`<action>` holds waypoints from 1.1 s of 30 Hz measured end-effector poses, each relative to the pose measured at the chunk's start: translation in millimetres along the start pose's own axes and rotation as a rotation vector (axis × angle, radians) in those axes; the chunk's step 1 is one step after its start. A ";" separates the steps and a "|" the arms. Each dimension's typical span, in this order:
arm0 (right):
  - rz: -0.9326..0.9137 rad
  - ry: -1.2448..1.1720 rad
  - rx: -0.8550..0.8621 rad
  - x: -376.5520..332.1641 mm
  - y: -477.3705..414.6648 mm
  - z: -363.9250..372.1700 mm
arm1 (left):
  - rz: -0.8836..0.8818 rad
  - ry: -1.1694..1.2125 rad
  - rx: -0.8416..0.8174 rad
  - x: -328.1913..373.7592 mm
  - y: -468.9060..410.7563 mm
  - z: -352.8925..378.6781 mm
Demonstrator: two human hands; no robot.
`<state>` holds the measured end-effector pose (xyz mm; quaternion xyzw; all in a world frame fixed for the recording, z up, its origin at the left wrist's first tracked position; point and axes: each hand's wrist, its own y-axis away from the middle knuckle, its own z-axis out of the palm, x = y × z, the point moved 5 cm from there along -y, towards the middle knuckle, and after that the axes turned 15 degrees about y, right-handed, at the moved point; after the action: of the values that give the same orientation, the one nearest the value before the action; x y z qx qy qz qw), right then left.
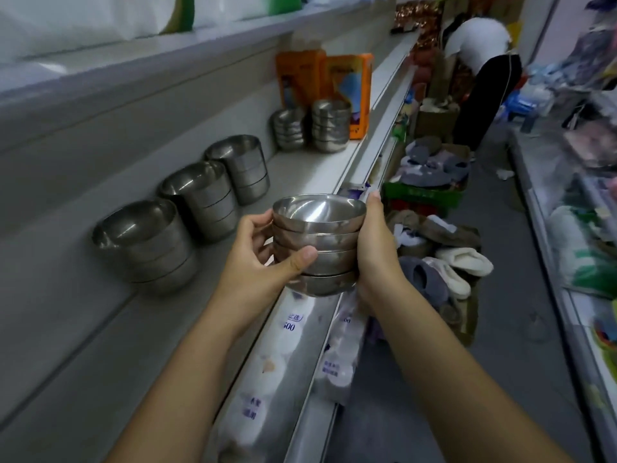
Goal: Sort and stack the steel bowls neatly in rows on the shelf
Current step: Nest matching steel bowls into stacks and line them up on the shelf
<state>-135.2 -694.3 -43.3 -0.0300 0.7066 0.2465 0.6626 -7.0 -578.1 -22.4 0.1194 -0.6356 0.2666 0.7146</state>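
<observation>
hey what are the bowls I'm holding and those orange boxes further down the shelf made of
Held bowl stack: looks like brushed steel, grey with soft streaked highlights and mirror glints inside the top bowl. Orange boxes: probably printed cardboard, with flat faces, sharp folded edges and a matte surface, though blur leaves this uncertain.

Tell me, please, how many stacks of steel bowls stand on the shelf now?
5. Three round steel bowl stacks line the back wall: near, middle, far. Two more stand side by side before the orange boxes: and. None seems hidden.
</observation>
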 end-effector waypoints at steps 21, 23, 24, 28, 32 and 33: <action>-0.181 0.212 -0.288 -85.6 -345.3 18.7 | 0.051 -0.005 0.320 -103.5 -280.3 47.6; -0.217 0.241 -0.300 -88.8 -371.0 22.5 | 0.033 -0.030 0.340 -114.1 -298.3 48.9; -0.232 0.258 -0.315 -89.1 -382.8 25.4 | 0.036 -0.037 0.356 -118.8 -305.1 48.5; -0.269 0.231 -0.406 -87.3 -415.9 38.8 | 0.052 -0.075 0.453 -132.7 -320.7 43.7; -0.252 0.159 -0.530 -83.1 -431.7 54.1 | 0.081 -0.114 0.530 -141.0 -325.6 36.5; -0.249 0.137 -0.558 -82.6 -433.5 56.8 | 0.090 -0.122 0.540 -142.1 -326.6 36.5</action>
<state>87.0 -1075.8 -98.6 -0.3138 0.6456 0.3452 0.6046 129.1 -900.2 -99.7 0.2930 -0.5879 0.4503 0.6048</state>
